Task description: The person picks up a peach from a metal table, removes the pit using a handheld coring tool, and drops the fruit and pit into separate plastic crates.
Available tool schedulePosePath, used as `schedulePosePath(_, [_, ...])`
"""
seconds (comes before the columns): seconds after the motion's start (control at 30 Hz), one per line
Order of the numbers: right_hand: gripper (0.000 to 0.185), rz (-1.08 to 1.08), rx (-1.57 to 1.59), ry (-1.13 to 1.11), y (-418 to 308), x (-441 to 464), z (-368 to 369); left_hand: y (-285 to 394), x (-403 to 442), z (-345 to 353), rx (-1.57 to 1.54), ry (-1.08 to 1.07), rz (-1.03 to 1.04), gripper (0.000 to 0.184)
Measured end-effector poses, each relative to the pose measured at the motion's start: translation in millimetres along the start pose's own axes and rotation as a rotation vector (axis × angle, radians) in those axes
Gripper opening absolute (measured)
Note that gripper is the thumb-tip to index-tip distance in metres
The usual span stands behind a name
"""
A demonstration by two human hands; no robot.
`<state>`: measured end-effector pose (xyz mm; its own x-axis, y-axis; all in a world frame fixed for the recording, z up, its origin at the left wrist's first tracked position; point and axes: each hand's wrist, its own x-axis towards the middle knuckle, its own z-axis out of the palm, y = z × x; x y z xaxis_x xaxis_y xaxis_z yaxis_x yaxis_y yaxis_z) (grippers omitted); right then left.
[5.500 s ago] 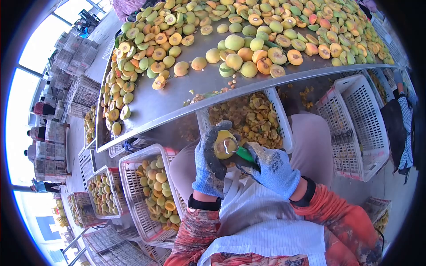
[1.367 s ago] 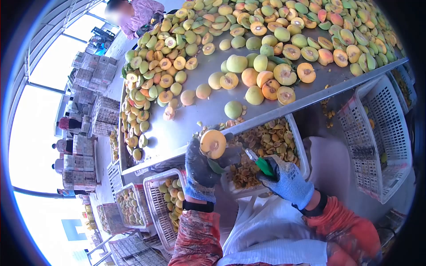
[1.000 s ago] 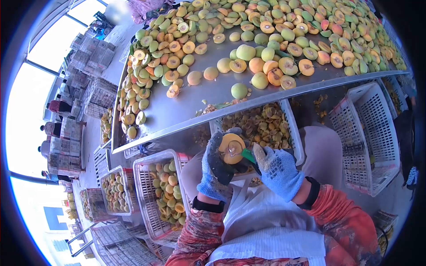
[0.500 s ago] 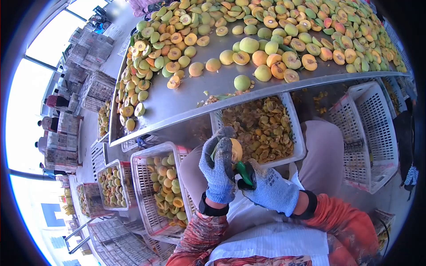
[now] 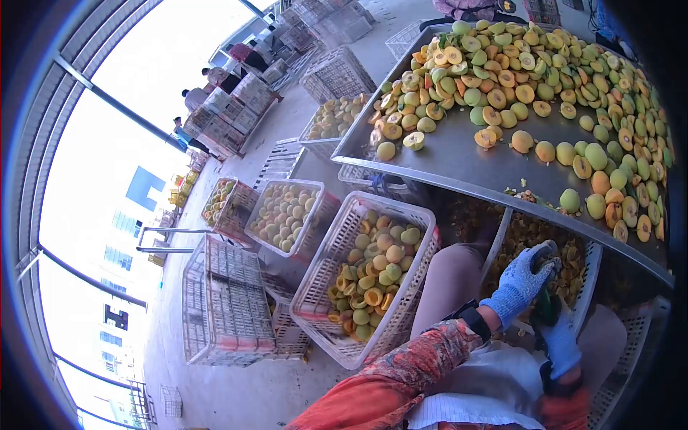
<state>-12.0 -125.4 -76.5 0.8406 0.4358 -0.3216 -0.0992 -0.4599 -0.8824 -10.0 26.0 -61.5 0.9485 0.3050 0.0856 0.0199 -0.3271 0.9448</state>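
My left hand (image 5: 521,283), in a blue knitted glove with dark, dirty fingertips, is above the crate of brown-yellow fruit scraps (image 5: 582,284) below the table edge. Its fingers are curled closed; whatever they hold is hidden. Just below it, my right hand (image 5: 560,341), gloved in blue too and slightly blurred, grips a green-handled tool (image 5: 549,307) whose working end I cannot make out. On the metal table (image 5: 487,172) lie many apricot-like fruits (image 5: 522,141), whole and halved, some with brown pits showing.
To my left stands a white crate (image 5: 307,304) of whole and halved fruit. Beyond it are another full crate (image 5: 285,247) and stacked crates (image 5: 229,301). A person in pink (image 5: 476,8) sits past the table; other people work among crates in the distance.
The view has swung left, shifting the table and my hands rightward in the picture. The halved fruit seen in my left hand no longer shows. My right hand still grips the green-handled tool.
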Motion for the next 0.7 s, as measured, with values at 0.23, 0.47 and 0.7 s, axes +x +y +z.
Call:
schedulePosePath(0.23, [0.025, 0.184, 0.223, -0.190, -49, -25, -10, -10, 26, -6, -0.338, -0.318, -0.431, 0.022])
schedulePosePath(0.47, [0.032, 0.253, 0.741, -0.438, -36, -14, -24, 0, 29, 2, -0.389, -0.190, -0.008, 0.022])
schedulePosePath(0.7, [0.046, -0.223, 0.430, -0.021, 20, 4, -44, 12, 52, -21, -1.397, -0.185, -0.627, 0.047])
